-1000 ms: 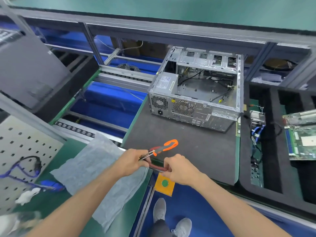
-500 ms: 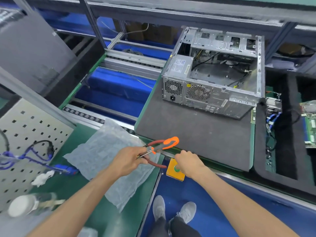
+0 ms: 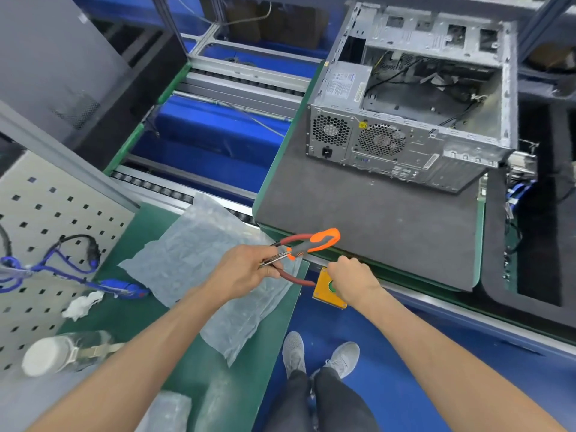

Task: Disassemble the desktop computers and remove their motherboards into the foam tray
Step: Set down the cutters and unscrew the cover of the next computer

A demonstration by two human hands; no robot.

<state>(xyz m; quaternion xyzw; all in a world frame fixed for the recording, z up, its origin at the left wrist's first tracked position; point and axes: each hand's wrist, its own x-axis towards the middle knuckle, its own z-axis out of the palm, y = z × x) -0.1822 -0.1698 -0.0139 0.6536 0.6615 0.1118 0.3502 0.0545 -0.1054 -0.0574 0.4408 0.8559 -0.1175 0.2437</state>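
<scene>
left hand (image 3: 246, 269) grips the pliers (image 3: 304, 249) by the metal end | right hand (image 3: 350, 280) curled, empty, over yellow button box (image 3: 324, 294) | open computer case (image 3: 411, 98) behind the box

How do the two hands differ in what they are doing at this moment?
The left hand grips tools, pliers with red handles and an orange-handled tool, while the right hand holds no tool. The left hand sits over the plastic sheet; the right hand sits over the yellow button box, with its fingers curled at the bench edge. Both are near the front edge of the grey mat, away from the computer case.
</scene>
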